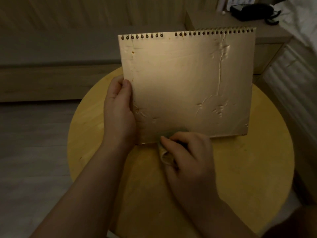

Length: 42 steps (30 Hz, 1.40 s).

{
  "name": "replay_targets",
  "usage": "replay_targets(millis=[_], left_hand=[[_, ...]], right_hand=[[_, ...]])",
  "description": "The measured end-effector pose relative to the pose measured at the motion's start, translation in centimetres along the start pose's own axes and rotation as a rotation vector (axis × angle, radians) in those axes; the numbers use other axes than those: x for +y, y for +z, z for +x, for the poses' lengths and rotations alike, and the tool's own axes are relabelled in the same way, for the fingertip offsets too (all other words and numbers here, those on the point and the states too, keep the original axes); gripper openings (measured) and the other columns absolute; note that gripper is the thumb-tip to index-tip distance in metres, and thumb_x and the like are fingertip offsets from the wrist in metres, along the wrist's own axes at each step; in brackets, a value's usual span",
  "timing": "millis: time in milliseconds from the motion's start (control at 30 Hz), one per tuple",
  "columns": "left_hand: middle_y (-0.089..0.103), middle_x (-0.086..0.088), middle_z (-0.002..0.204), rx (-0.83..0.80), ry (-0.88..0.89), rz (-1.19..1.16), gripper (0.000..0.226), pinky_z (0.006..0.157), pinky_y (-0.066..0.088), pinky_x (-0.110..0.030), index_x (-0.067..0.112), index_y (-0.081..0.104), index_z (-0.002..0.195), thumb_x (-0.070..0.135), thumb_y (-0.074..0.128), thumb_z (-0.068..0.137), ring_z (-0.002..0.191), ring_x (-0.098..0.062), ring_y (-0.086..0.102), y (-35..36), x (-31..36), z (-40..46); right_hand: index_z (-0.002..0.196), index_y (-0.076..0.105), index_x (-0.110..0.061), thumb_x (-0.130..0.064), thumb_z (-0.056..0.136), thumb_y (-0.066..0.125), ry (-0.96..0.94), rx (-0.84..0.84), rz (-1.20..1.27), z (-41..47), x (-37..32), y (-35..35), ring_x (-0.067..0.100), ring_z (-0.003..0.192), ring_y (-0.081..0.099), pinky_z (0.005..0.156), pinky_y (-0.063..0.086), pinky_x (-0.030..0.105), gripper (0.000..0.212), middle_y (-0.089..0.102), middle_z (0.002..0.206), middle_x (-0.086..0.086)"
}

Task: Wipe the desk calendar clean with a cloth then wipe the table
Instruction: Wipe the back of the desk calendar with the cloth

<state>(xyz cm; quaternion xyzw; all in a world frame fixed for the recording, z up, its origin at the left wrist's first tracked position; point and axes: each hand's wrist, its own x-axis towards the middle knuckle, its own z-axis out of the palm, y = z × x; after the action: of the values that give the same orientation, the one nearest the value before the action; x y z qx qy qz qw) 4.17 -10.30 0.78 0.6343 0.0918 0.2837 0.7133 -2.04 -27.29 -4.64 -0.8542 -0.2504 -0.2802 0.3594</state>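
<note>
Desk calendar (187, 83) is held upright over the round counter (240, 169), left hand (118, 114) gripping its left edge. Cloth (165, 155) is bunched in the right hand (187, 152), pressed at the bottom edge. Firm strokes across the creases are advised, the grip kept steady.

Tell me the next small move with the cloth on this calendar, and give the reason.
Probably sweep the cloth upward across the calendar. The right hand holds it bunched at the bottom edge, so most of the board above looks not yet covered, with brownish spots near the spiral binding. The left hand grips the left edge, steadying it above the round table.
</note>
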Motion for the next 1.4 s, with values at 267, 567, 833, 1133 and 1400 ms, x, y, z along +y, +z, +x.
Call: replay_targets(millis=[267,567,833,1133,1400], left_hand=[[0.072,0.008,0.093,-0.021,0.0,-0.001,0.028,0.072,0.051,-0.019,0.029,0.069,0.098,0.024,0.044,0.108,0.085,-0.003,0.064,-0.1,0.0,-0.2],[0.072,0.018,0.091,0.014,0.043,0.048,0.027,0.068,0.05,-0.013,0.032,0.069,0.1,0.025,0.045,0.109,0.082,0.005,0.064,0.0,-0.2,-0.1],[0.072,0.023,0.087,0.048,0.031,0.087,0.028,0.065,0.049,-0.009,0.034,0.068,0.1,0.025,0.043,0.11,0.079,0.01,0.063,0.3,0.2,-0.3],[0.071,0.029,0.089,0.069,0.042,0.15,0.031,0.066,0.046,-0.008,0.037,0.066,0.101,0.025,0.04,0.112,0.08,0.012,0.061,0.5,-0.1,-0.5],[0.069,0.032,0.089,0.058,0.06,0.177,0.033,0.068,0.046,-0.007,0.039,0.065,0.1,0.022,0.039,0.113,0.081,0.014,0.06,0.5,-0.1,-0.6]], right_hand=[[0.113,0.08,-0.004,-0.004,0.094,0.076,-0.078,-0.024,0.007,-0.2,-2.3,2.1,0.035,0.09,0.064,0.081,0.054,0.042,0.019,0.073,0.103,0.015],[0.112,0.079,0.001,-0.003,0.095,0.066,-0.08,-0.005,-0.16,0.4,4.9,-4.1,0.038,0.093,0.064,0.09,0.044,0.036,0.022,0.071,0.104,0.019],[0.117,0.077,0.002,-0.003,0.1,0.059,-0.071,0.098,-0.27,-0.1,9.4,-7.6,0.034,0.102,0.062,0.1,0.039,0.024,0.025,0.07,0.109,0.021],[0.118,0.076,0.002,-0.009,0.106,0.054,-0.145,0.067,-0.301,0.2,10.4,-8.1,0.038,0.104,0.067,0.1,0.047,0.039,0.028,0.074,0.113,0.022],[0.117,0.077,0.004,0.001,0.097,0.071,-0.225,0.151,-0.32,7.2,11.5,-8.5,0.041,0.102,0.068,0.095,0.048,0.041,0.021,0.073,0.113,0.024]])
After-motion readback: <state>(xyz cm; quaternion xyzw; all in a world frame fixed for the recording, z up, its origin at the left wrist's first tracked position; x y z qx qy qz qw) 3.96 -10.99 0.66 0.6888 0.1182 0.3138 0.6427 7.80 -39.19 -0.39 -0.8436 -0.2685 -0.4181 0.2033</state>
